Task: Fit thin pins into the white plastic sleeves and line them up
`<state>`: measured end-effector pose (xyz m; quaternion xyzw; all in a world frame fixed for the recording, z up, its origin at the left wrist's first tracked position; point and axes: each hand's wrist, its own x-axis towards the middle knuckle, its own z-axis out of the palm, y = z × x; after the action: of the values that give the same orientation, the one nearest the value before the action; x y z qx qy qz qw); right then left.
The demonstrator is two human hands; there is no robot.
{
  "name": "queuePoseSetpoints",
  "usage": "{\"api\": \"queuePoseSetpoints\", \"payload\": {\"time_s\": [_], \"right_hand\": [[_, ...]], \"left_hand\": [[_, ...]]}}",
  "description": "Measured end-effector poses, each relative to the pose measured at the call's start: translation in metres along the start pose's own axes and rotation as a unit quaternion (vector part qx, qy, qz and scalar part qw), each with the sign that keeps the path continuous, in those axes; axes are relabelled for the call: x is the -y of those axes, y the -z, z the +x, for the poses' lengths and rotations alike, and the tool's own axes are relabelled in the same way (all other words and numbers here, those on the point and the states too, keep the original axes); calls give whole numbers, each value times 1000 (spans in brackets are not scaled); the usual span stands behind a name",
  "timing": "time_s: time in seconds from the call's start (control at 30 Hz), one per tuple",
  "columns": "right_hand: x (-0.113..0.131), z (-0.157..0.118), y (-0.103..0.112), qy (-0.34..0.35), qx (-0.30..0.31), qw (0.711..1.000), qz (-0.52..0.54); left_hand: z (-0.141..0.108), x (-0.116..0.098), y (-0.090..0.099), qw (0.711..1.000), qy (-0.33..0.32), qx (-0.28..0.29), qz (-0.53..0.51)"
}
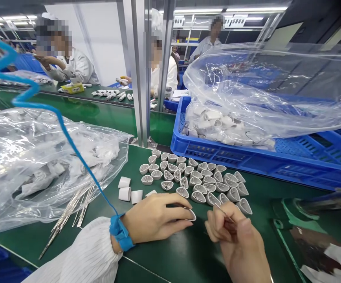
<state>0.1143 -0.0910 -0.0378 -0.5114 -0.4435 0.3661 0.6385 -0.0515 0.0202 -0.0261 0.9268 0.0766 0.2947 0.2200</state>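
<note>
**Right hand (235, 245):** thumb and forefinger pressed together, pinching a slender silver metal pin (225, 213). Long axis of the pin slanting from 4 o'clock to 10 o'clock, tip directed toward the left hand.

**Left hand (155, 218):** fingers curled closed around a small white hollow shell (191, 214), rim showing toward 3 o'clock, remainder hidden by the fingers. Shell at about 9 o'clock from the pin tip, held by the left hand and just apart from the right.

**Surroundings:** bright blue fabric wrist strap (120, 232) on the left wrist, below a white striped cleanroom sleeve (82, 251), with a blue coiled cord (70, 129) rising toward 11 o'clock. Beneath both hands, a dark green work mat (170, 259). At 12 o'clock, close-set rows of white teardrop-shaped shells (206, 181); at 11 o'clock, white cylindrical sleeves (125, 188). Toward 9 o'clock, a loose bundle of silver metal pins (70, 206) beside a clear plastic bag of white parts (41, 157). At 1 o'clock, a blue perforated plastic crate (247, 161).
</note>
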Motion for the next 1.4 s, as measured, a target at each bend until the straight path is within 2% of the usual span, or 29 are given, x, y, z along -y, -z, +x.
{"api": "queuePoseSetpoints", "payload": {"time_s": [0.1, 0.3, 0.43, 0.6, 0.73, 0.83, 0.9, 1.0, 1.07, 1.17, 1.27, 1.4], "right_hand": [[7, -1, -5, -5, 27, 992, 121], [21, 1, -14, -28, -2, 971, 237], [22, 7, -12, -14, -12, 974, 227], [22, 11, -9, -59, -65, 973, 212], [20, 15, -5, -42, -62, 976, 205], [20, 17, -4, -50, -71, 978, 191], [20, 18, -5, -55, -69, 979, 184], [19, 19, -6, -54, -60, 980, 181], [18, 19, -6, -55, -55, 981, 180], [14, 18, -2, -70, -33, 982, 171], [7, 14, 3, -85, -2, 984, 155], [-1, 10, 6, -78, 41, 990, 109]], "left_hand": [[0, -1, -6, 999, -10, 33, 19], [9, 0, -19, 997, -18, 64, 35], [11, 1, -22, 997, 9, 74, 18], [9, 1, -25, 994, 46, 92, 27], [11, 1, -27, 989, 83, 118, 38], [12, -1, -27, 987, 106, 116, 37], [13, -2, -23, 990, 98, 100, 30], [12, -1, -4, 995, 58, 81, 31], [11, 1, 13, 993, 35, 109, 43], [9, 6, 31, 981, 49, 180, 55], [6, 10, 32, 971, 84, 215, 57], [5, 10, 25, 968, 95, 228, 35]]}}
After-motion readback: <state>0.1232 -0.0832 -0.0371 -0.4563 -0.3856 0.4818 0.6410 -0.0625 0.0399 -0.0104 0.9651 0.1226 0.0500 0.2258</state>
